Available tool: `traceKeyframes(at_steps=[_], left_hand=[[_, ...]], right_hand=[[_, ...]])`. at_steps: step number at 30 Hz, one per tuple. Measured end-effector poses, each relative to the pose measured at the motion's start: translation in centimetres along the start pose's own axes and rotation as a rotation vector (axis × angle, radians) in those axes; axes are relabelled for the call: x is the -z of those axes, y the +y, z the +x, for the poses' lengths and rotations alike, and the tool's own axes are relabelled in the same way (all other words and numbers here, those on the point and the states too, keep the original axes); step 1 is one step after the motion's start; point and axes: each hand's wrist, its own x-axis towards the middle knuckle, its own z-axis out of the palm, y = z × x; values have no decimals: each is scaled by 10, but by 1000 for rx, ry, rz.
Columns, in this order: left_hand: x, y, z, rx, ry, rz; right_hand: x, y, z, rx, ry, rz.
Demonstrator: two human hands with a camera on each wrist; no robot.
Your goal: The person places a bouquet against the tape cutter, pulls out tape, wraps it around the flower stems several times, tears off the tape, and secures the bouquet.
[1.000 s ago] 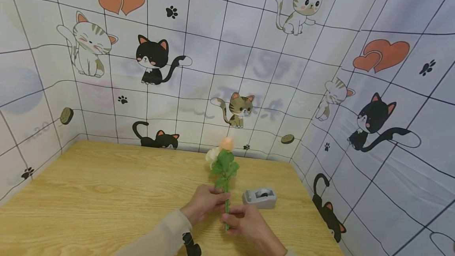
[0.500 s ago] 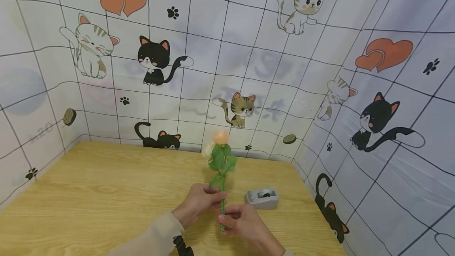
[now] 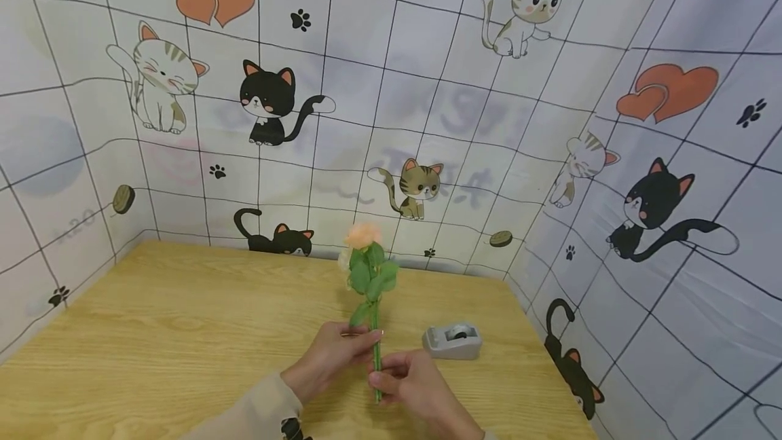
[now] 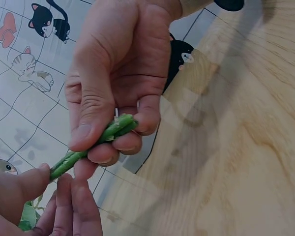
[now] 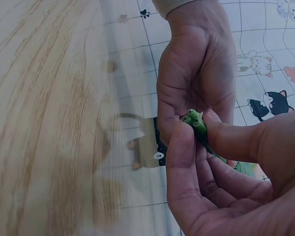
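A small bunch of flowers is held upright over the wooden table in the head view. It has a peach rose (image 3: 363, 235), a paler whitish bloom (image 3: 344, 261) partly behind leaves, and green leaves (image 3: 362, 273). My left hand (image 3: 334, 353) pinches the bundled green stems (image 3: 376, 353) below the leaves. Lower down, my right hand (image 3: 420, 386) grips the same stems between thumb and fingers. Cut stem ends (image 5: 193, 118) stick out past the right hand's fingertips in the right wrist view. The left wrist view shows these stems (image 4: 120, 127) running between both hands.
A grey tape dispenser (image 3: 453, 341) stands on the wooden table (image 3: 201, 318), right of the flowers. White cloth walls (image 3: 354, 87) printed with cats and grid lines enclose the back and sides. A dark strap (image 3: 293, 428) shows at my left sleeve.
The blooms have swung left in the head view, and the bunch now leans that way. Both hands have shifted slightly left with the stems, keeping their hold. The tape dispenser stays on the table.
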Motion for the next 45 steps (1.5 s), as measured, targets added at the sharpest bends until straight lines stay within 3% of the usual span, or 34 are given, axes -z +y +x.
traceKeyframes(at_steps=[18, 28, 45], left_hand=[[7, -2, -16, -5, -68, 71], [13, -4, -15, -49, 12, 5], [14, 2, -14, -23, 35, -11]], right_hand=[[-14, -9, 1, 21, 77, -62], [-20, -10, 2, 74, 88, -103], [-22, -15, 2, 90, 101, -173]])
